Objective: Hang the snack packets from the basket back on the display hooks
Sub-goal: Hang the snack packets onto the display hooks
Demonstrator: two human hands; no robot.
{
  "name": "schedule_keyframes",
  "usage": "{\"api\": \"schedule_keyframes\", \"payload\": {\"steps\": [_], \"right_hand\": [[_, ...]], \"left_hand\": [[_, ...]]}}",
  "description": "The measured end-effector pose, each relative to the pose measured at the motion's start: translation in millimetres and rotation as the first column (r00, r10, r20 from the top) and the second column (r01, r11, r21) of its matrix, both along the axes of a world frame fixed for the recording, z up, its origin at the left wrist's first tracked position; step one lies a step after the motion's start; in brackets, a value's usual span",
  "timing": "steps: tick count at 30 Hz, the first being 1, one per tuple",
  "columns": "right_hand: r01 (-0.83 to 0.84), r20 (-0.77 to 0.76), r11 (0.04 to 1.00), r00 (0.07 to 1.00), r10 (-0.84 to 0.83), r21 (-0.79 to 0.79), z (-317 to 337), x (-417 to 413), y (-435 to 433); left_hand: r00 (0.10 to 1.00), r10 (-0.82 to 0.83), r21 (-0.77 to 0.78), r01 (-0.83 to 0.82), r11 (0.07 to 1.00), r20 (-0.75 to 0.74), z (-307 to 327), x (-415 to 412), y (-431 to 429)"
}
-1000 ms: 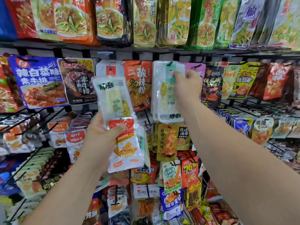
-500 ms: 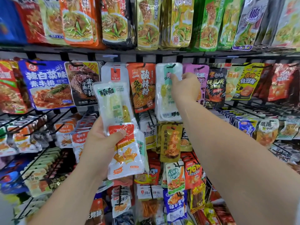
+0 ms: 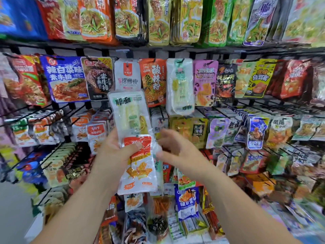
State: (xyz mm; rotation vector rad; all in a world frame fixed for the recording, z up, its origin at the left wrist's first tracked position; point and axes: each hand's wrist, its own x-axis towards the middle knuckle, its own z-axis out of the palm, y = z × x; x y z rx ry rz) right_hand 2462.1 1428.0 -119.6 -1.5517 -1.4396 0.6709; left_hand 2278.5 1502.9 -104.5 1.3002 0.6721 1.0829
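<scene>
My left hand (image 3: 116,152) holds 2 packets in front of the rack (image 3: 228,50). The tall packet (image 3: 130,113) stands upward, and the lower packet (image 3: 139,166) overlaps its bottom end, under my thumb. My right hand (image 3: 175,150) is just right of them. Above it, the hung packet (image 3: 179,87) sits on a middle-row hook.

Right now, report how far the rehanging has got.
Done: a pale clear packet hangs on a middle-row hook. In hand: the left hand grips a green-labelled packet and an orange-and-white packet; the right hand hovers beside them. Left: hanging both. Basket out of view.
</scene>
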Motion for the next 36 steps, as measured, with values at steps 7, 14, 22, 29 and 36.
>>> {"api": "schedule_keyframes", "payload": {"steps": [7, 14, 22, 29, 36], "right_hand": [[-0.066, -0.003, 0.995, 0.998, 0.066, -0.075, -33.6, 0.2, -51.4], [0.033, -0.111, 0.999, 0.993, -0.034, -0.014, -67.4, 8.1, -84.6], [0.286, -0.389, 0.956, 0.890, -0.239, 0.068, -54.9, 16.0, -78.4], [0.383, -0.400, 0.894, 0.875, -0.272, 0.230, 36.7, 50.1, -22.4], [0.427, -0.357, 0.859, 0.878, -0.320, 0.280, 110.9, 72.3, 40.0]], "left_hand": [[1.000, 0.005, -0.040, -0.006, 0.999, -0.021, -21.3, -5.3, -61.3], [0.979, 0.203, -0.147, -0.206, 0.968, -0.032, -49.7, -11.0, -83.8], [0.982, 0.185, -0.037, -0.187, 0.982, -0.044, -42.8, -3.3, -79.6], [0.991, 0.133, 0.003, -0.133, 0.991, -0.010, -5.2, 24.1, -42.3], [0.993, 0.120, 0.008, -0.120, 0.993, 0.011, 26.7, 47.9, -5.9]]}}
